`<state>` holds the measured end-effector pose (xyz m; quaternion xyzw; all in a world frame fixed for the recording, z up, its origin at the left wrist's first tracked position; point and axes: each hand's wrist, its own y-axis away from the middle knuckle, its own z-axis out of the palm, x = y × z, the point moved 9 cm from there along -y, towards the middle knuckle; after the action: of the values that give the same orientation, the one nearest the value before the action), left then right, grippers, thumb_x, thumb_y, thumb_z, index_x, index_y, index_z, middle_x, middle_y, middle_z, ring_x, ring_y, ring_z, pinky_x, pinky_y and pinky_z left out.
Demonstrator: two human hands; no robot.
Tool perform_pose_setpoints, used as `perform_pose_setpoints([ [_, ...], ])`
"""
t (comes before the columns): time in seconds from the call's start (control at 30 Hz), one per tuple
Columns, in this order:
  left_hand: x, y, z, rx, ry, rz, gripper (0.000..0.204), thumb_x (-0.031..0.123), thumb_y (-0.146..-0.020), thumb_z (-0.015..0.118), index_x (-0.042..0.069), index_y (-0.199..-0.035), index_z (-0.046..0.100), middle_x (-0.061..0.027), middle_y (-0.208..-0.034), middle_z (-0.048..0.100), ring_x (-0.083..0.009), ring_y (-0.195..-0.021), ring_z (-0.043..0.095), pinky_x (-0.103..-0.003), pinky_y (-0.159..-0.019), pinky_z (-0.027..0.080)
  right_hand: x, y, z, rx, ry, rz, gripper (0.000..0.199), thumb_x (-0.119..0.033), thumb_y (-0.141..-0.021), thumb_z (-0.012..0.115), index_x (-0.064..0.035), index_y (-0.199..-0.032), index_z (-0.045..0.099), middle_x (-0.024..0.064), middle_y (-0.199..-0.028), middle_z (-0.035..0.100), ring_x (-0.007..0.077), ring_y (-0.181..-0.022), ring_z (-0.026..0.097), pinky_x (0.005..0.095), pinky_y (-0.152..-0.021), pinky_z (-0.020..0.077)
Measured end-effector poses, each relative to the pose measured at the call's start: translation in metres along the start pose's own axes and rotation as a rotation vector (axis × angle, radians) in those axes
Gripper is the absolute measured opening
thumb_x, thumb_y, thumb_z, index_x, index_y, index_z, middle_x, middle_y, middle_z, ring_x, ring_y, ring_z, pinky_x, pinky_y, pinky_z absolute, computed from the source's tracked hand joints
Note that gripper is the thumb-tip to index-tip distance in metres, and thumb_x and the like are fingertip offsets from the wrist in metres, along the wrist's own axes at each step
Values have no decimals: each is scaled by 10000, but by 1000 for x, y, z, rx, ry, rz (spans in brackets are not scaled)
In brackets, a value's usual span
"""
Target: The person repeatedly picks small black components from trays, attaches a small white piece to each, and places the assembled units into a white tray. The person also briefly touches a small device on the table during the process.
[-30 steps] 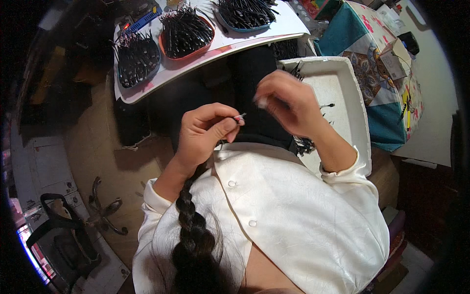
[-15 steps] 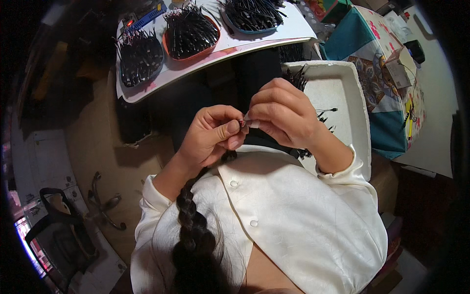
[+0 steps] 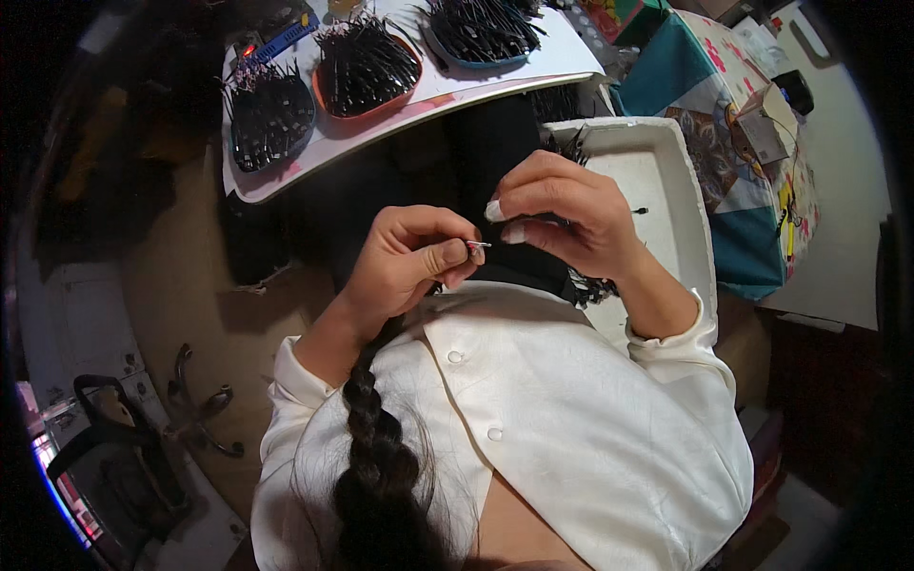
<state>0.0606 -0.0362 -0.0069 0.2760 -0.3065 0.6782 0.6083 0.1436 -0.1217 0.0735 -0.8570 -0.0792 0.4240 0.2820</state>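
Pinching the small silvery metal piece (image 3: 475,246) with your left hand (image 3: 409,262), keep your right hand (image 3: 562,224) fingertips close together and steady above the white foam tray (image 3: 685,205).

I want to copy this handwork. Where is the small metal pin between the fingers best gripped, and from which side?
Probably at its left end, from the left, as the left hand has it: thumb and forefinger pinch the small metal pin there. It lies about level, its free tip pointing right toward the right hand, so that grip leaves the tip clear.
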Motion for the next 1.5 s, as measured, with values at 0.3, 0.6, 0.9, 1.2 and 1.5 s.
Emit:
perform_pose_setpoints([
  [0.3,-1,-6,9,-52,96,-84,121,51,-895,627,-52,-956,651,-85,-793,641,-110,-644,558,-220,-578,446,-15,-6,8,32,25,-199,265,20,-674,719,0,-907,595,107,-880,589,248,-766,576,329,-653,471],
  [0.6,77,-22,17,3,-878,198,107,-46,-852,631,-48,-953,666,-82,-758,647,-91,-612,576,-218,-555,458,29,-17,0,144,-316,48,218,-53,-790,723,1,-974,621,118,-946,616,186,-787,579,273,-648,479],
  [0.9,93,-63,-6,28,-669,-25,106,-35,-885,591,-64,-972,644,-52,-789,626,-78,-651,549,-211,-594,452,26,-63,-25,214,-105,-241,189,-15,-716,752,19,-874,656,110,-801,629,226,-666,610,295,-567,485],
  [1.2,175,-126,-45,268,-855,-74,105,10,-895,606,-55,-974,632,-46,-786,632,-87,-705,599,-210,-645,474,109,-93,-55,399,-337,98,371,-65,-783,741,-2,-1124,608,108,-933,658,186,-800,639,279,-667,508],
  [1.5,214,-259,-192,191,-2011,101,118,74,-831,616,27,-928,662,-200,-821,649,-363,-748,640,-397,-664,500,164,-83,0,65,-259,295,397,-40,-818,580,-9,-1212,544,168,-979,642,324,-825,636,380,-745,513],
])
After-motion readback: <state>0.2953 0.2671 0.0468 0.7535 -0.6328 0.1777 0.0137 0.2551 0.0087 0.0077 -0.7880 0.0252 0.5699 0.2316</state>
